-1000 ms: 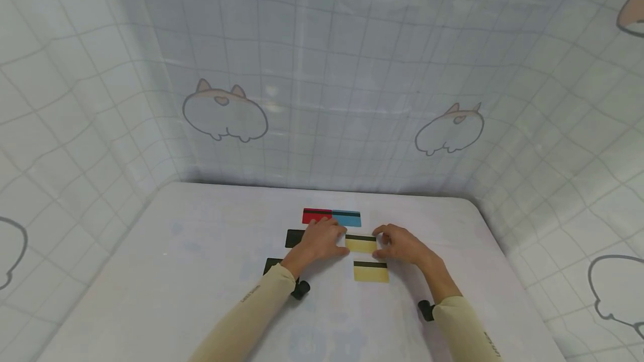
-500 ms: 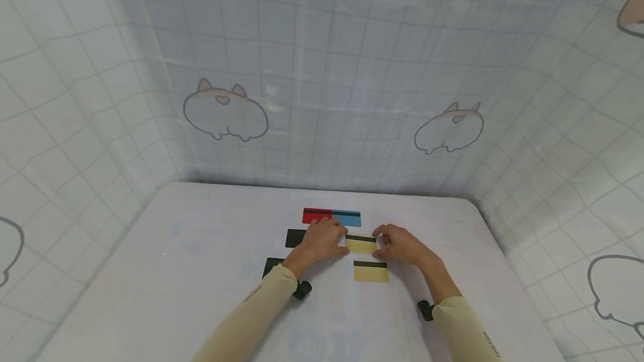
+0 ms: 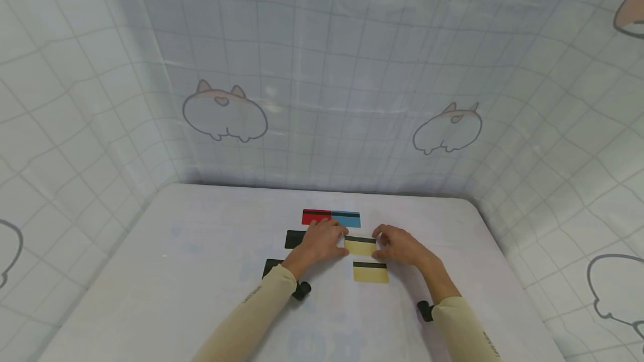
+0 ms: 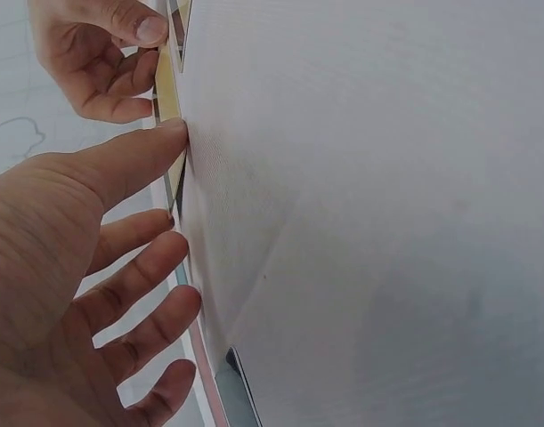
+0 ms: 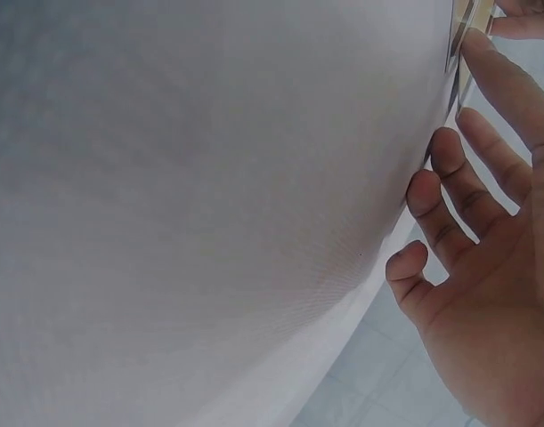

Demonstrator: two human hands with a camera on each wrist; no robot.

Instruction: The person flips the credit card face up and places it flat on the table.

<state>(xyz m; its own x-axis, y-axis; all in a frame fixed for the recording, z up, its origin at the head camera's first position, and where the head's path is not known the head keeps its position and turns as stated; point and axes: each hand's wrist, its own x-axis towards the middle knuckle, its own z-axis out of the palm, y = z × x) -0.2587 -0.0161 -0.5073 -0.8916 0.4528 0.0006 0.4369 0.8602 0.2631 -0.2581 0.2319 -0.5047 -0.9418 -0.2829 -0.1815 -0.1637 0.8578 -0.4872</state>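
Observation:
A yellow card (image 3: pixel 360 246) with a dark stripe lies flat on the white table, between my two hands. At its left end rest the thumb and index finger of my left hand (image 3: pixel 320 239); in the left wrist view that hand's other fingers (image 4: pixel 156 325) spread loosely apart. My right hand (image 3: pixel 403 246) touches the card's right end with thumb and index finger, its remaining fingers (image 5: pixel 467 196) loosely bent. A second yellow card (image 3: pixel 370 272) lies just nearer. Behind the left hand, a red card (image 3: pixel 315 216) and a blue card (image 3: pixel 347 218) sit edge to edge.
One black card (image 3: pixel 294 238) is partly covered by my left hand. Another black card (image 3: pixel 271 265) is partly hidden by the left forearm. Corgi-patterned grid curtains (image 3: pixel 322 99) stand behind and beside the white table (image 3: pixel 176 272). Each wrist carries a small black camera.

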